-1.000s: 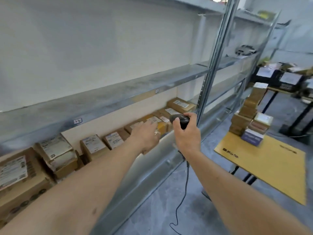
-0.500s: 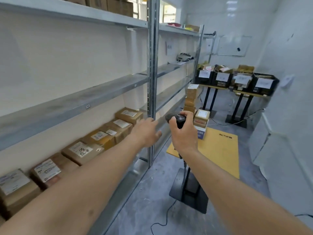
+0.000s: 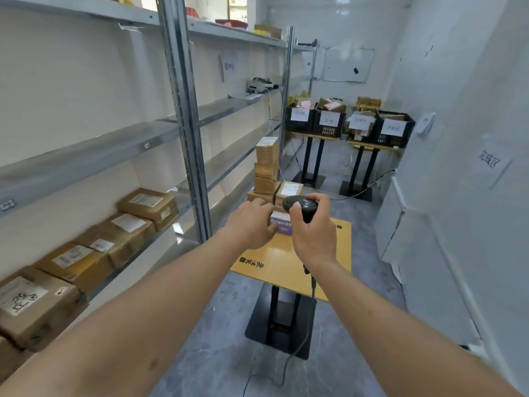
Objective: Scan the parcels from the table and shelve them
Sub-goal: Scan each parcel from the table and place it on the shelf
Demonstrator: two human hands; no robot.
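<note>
My right hand (image 3: 313,233) grips a black handheld scanner (image 3: 300,206), whose cable hangs down to the floor. My left hand (image 3: 252,222) is stretched out beside it, fingers loosely curled, holding nothing; its fingertips overlap a purple-and-white box (image 3: 282,224) on the yellow table (image 3: 286,267). A stack of brown cardboard parcels (image 3: 266,167) stands at the table's far left corner. Several labelled brown parcels (image 3: 120,233) lie in a row on the lower shelf of the metal rack (image 3: 189,130) to my left.
The table stands on a black pedestal base (image 3: 279,325) on the grey floor. Black crates (image 3: 346,124) with white labels sit on two stands at the far wall. A white wall runs along the right. A device lies on the upper shelf (image 3: 257,84).
My view has swung right from the shelf toward the table. My left hand has left the shelved parcels and moved toward the boxes on the table. The scanner stays in my right hand.
</note>
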